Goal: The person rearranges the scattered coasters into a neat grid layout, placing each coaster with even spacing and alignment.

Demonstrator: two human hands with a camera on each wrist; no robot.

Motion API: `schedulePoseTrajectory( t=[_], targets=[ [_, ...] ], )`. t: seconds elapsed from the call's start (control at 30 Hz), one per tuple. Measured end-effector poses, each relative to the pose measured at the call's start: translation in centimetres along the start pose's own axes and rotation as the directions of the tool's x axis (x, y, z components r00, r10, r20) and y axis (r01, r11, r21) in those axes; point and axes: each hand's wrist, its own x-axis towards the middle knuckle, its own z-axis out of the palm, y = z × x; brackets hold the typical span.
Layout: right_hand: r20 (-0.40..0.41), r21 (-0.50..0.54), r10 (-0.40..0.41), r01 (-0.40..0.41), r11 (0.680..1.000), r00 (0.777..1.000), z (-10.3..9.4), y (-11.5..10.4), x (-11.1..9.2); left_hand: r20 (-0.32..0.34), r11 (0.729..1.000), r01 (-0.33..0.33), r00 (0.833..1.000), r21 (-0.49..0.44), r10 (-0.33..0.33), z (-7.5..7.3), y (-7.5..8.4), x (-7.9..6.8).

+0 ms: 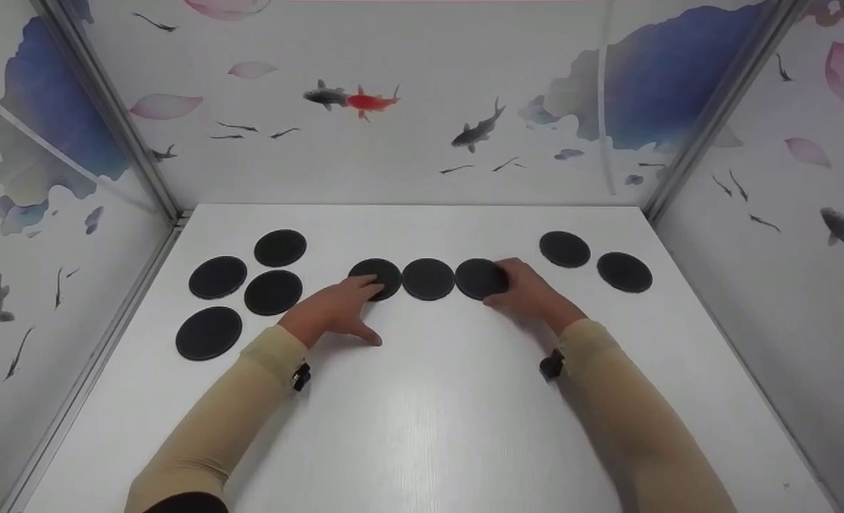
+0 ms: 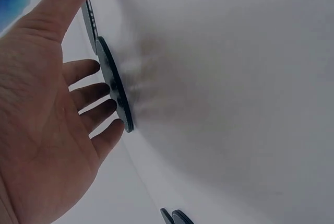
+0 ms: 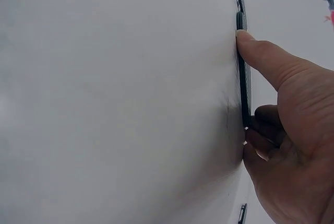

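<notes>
Three round black coasters lie in a row across the middle of the white table, edge to edge in the head view. Fingertips of my left hand (image 1: 340, 306) rest on top of the left coaster (image 1: 386, 274), the fingers extended and the thumb held out apart. That same coaster (image 2: 116, 88) appears nearly edge-on under four fingertips in the left wrist view. At the other end, my right hand (image 1: 532, 288) holds the right coaster (image 1: 479, 279) by its rim, thumb at the near side and fingers around the far right. Between them sits the middle coaster (image 1: 428, 279), untouched.
Several more black coasters (image 1: 209, 333) are grouped at the table's left side. Two others, a far one (image 1: 564, 249) and a nearer one (image 1: 624, 272), lie at the back right. Printed panels (image 1: 422, 142) wall the table (image 1: 422, 427) at the back and both sides.
</notes>
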Motion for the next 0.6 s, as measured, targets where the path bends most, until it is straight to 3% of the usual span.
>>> schedulePoseTrajectory(
  t=[0.33,0.6],
  targets=[
    [-0.011,0.017,-0.024,0.024,1.0,1.0,-0.3,-0.2,-0.1,0.019,1.0,0.009,1.0,0.003,-0.009,-0.2,0.0,0.4],
    [-0.013,0.094,0.03,-0.028,0.995,0.999,-1.2,-0.2,-0.9,0.03,1.0,-0.011,1.0,0.019,0.01,0.2,-0.3,0.5]
  ],
)
